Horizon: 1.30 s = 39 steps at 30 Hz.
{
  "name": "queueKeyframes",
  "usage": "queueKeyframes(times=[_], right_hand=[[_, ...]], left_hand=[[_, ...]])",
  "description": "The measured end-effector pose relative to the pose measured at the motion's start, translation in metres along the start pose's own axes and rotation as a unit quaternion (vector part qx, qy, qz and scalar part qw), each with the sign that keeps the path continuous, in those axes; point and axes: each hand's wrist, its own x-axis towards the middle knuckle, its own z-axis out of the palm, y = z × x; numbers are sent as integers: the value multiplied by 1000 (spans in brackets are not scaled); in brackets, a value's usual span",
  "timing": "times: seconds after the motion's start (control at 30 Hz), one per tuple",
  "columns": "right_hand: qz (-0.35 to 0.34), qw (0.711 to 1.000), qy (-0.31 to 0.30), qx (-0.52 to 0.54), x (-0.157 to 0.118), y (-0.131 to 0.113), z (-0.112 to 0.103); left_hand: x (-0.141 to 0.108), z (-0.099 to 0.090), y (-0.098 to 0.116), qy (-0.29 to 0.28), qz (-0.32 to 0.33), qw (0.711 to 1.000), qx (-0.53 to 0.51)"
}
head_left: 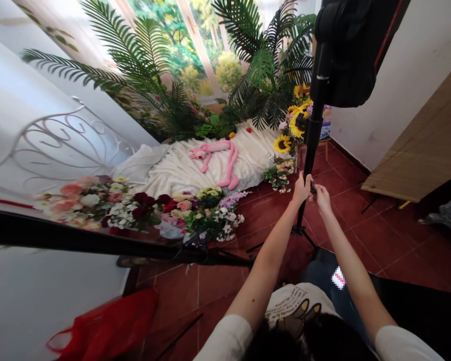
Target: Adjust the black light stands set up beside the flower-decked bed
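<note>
A black light stand (312,145) rises in front of me, with a large black softbox (355,55) at its top. My left hand (301,188) is closed around the pole at about its middle. Just to the right, my right hand (320,196) pinches at a small dark knob (312,189) on the stand's side; the fingers partly cover it. Below both hands, the stand's legs (299,230) spread on the red tiles.
A pink plush toy (214,150) lies on a white fur blanket (173,170), with artificial flowers (184,210) along its front. Another black pole (97,238) crosses at left. A red bag (108,321) sits lower left; a brown panel (421,135) leans at right.
</note>
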Motion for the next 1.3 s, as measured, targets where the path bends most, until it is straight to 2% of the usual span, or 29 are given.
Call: queueKeyframes(times=[0.17,0.33,0.47,0.57,0.7,0.8,0.87,0.93,1.0,1.03,1.1,1.17,1.23,1.3], right_hand=[[-17,999,-17,-27,1,-6,-5],[12,999,-41,0,0,-9,-8],[77,993,-36,81,-5,-12,-3],[123,978,-39,163,-10,-20,-1],[211,934,-88,273,-14,-30,0],[231,924,-105,285,-15,-32,-1],[213,941,-98,244,-15,-30,-3],[171,971,-75,150,-14,-28,-6],[89,995,-42,2,-14,-28,-12],[32,995,-29,-85,-14,-28,-15],[-85,961,-13,-261,-18,-33,-20],[-157,899,-4,-409,-24,-39,-23],[-172,845,3,-506,-32,-46,-23],[-160,813,11,-560,-37,-52,-21]], left_hand=[[1,1,2,9,-34,998,-52],[3,6,0,41,-26,999,-23],[5,8,-6,42,-3,999,-26],[7,8,-10,40,2,999,-32],[8,8,-13,40,-4,998,-40],[9,9,-14,42,-5,998,-44],[10,9,-14,40,-3,998,-49],[10,8,-14,33,-4,998,-56],[11,7,-14,21,-10,998,-67],[12,7,-14,16,-14,997,-73],[12,6,-13,9,-22,996,-88],[12,5,-12,6,-26,994,-103],[12,5,-10,4,-30,993,-112],[12,5,-9,4,-33,993,-113]])
